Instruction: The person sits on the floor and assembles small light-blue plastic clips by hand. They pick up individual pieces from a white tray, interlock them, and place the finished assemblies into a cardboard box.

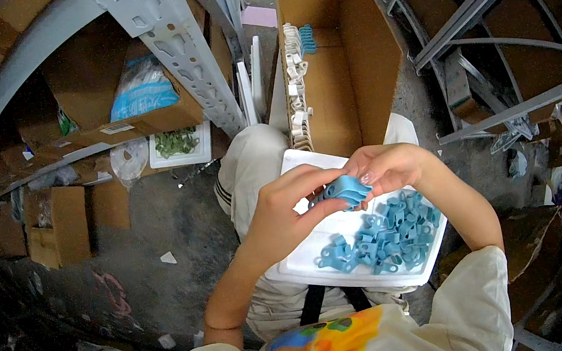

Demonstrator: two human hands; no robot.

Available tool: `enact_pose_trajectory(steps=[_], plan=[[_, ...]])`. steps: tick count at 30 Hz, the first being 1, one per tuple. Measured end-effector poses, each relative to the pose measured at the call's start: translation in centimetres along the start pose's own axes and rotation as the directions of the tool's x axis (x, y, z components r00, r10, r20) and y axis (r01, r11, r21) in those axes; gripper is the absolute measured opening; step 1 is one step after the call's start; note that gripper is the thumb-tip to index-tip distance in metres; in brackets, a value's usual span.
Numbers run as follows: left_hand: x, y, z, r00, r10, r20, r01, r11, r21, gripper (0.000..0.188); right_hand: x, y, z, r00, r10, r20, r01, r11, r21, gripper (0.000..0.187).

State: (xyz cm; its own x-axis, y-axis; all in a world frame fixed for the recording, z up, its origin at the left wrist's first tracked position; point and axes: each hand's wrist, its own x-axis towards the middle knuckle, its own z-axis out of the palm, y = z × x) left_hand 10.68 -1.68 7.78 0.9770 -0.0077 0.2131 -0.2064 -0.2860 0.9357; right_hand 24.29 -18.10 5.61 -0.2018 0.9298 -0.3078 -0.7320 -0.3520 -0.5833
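Over my lap, my left hand (285, 208) grips a short nested stack of blue plastic clips (346, 190) between thumb and fingers. The fingers of my right hand (391, 164) close on the stack's right end, and some fingertips are hidden behind it. Below both hands a white tray (311, 250) rests on my thighs. A heap of loose blue clips (395, 234) fills the tray's right part. Just beyond my hands stands an open cardboard box (368, 51). Along its left side runs a row of white clips (297, 88), with a few blue clips (306, 39) at the far end.
On the left, a grey metal shelf post (168, 43) rises beside shelves of cartons and a blue-and-white bag (143, 91). A small white tray of green pieces (178, 146) sits lower down. Grey metal racking (474, 5) stands on the right. Scraps lie on the floor.
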Motion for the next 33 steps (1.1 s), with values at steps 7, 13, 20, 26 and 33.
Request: enact_pose_trajectory(steps=[7, 13, 20, 26, 33], plan=[[0.2, 0.8, -0.6, 0.956, -0.278, 0.094, 0.286, 0.954, -0.087, 0.026, 0.3, 1.1, -0.7, 0.998, 0.058, -0.036, -0.057, 0.997, 0.048, 0.043], [0.3, -0.1, -0.3, 0.914, -0.405, -0.002, 0.396, 0.895, -0.208, 0.026, 0.0, 1.0, 1.4, 0.944, -0.124, -0.305, 0.124, 0.992, -0.021, 0.040], [-0.3, -1.1, 0.0, 0.897, -0.441, 0.003, 0.432, 0.877, -0.212, 0.030, 0.6, 1.9, 1.4, 0.927, -0.144, -0.347, 0.167, 0.985, 0.036, 0.033], [-0.7, 0.0, -0.2, 0.943, -0.331, 0.006, 0.331, 0.943, 0.038, 0.033, 0.5, 2.2, 1.9, 0.918, -0.111, -0.382, 0.153, 0.985, 0.082, 0.032], [-1.5, -0.2, 0.0, 0.981, -0.195, -0.013, 0.194, 0.963, 0.185, 0.032, 0.7, 2.3, 2.0, 0.916, -0.100, -0.390, 0.143, 0.986, 0.084, 0.034]])
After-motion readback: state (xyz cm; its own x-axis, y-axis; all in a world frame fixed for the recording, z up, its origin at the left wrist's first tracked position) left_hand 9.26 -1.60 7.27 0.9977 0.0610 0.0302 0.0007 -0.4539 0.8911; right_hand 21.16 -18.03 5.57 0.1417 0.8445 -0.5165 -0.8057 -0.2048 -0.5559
